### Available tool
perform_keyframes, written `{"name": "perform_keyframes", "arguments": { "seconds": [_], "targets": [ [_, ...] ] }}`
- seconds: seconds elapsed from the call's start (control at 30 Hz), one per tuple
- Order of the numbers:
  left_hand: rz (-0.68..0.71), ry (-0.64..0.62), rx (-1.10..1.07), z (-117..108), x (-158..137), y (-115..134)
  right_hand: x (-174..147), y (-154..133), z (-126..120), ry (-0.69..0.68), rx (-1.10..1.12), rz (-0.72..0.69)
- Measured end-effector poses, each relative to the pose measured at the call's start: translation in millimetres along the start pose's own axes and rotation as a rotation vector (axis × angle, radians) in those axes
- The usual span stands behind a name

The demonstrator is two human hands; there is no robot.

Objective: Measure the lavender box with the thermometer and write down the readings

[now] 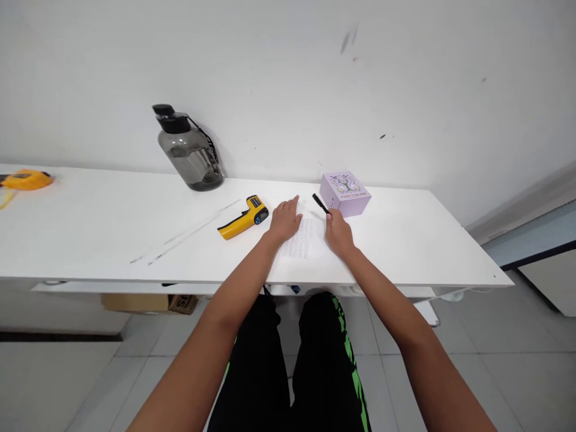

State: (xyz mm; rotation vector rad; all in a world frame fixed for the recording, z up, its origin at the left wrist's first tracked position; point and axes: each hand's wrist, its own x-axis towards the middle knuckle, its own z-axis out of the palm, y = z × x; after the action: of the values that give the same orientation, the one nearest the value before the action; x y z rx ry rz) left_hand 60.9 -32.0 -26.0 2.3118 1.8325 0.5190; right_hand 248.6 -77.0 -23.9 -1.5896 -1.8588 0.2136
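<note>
My left hand (286, 221) lies flat with fingers spread on a sheet of white paper (310, 243) that bears rows of small writing. In my right hand (339, 234) is a black pen (320, 202), its dark end pointing up and to the left; its other end is hidden by the fingers. That hand rests at the right side of the paper. Just left of my left hand lies a yellow and black infrared thermometer gun (243, 219). Behind my right hand sits a lilac box (345, 193) with a printed tree design.
A grey water bottle (189, 150) with a black lid stands against the wall. An orange-yellow tape measure (27, 180) lies at the far left of the white table (427, 240). Beneath the table is a cardboard box (135, 302); my legs are close to its front edge.
</note>
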Motion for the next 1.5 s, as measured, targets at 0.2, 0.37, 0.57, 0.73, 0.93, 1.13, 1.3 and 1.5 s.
{"name": "perform_keyframes", "arguments": {
  "seconds": [0.2, 0.37, 0.57, 0.73, 0.93, 1.13, 1.3, 1.5],
  "targets": [
    [-0.054, 0.010, 0.033, 3, 3, 0, -12, -7, 6, 0.122, 0.249, -0.123],
    [-0.055, -0.016, 0.057, 3, 7, 0, -15, -15, 20, 0.025, 0.161, -0.253],
    [-0.007, 0.041, 0.057, 1, 3, -1, -7, -12, 17, 0.005, 0.576, -0.041],
    [-0.029, 0.076, 0.084, 0, 3, -1, 5, -8, 16, -0.141, 0.918, 0.212],
    [-0.028, 0.083, 0.037, 1, 5, -4, 2, -15, 12, -0.073, 0.598, 0.150],
    [-0.038, 0.083, 0.025, 0, 4, -4, 0, -18, 11, -0.112, 0.562, 0.142],
    [-0.043, 0.060, 0.016, -3, 5, -2, 1, -16, 11, -0.122, 0.536, 0.156],
    [-0.041, 0.063, -0.006, -4, 5, -1, 2, -14, 12, -0.131, 0.507, 0.156]
  ]
}}
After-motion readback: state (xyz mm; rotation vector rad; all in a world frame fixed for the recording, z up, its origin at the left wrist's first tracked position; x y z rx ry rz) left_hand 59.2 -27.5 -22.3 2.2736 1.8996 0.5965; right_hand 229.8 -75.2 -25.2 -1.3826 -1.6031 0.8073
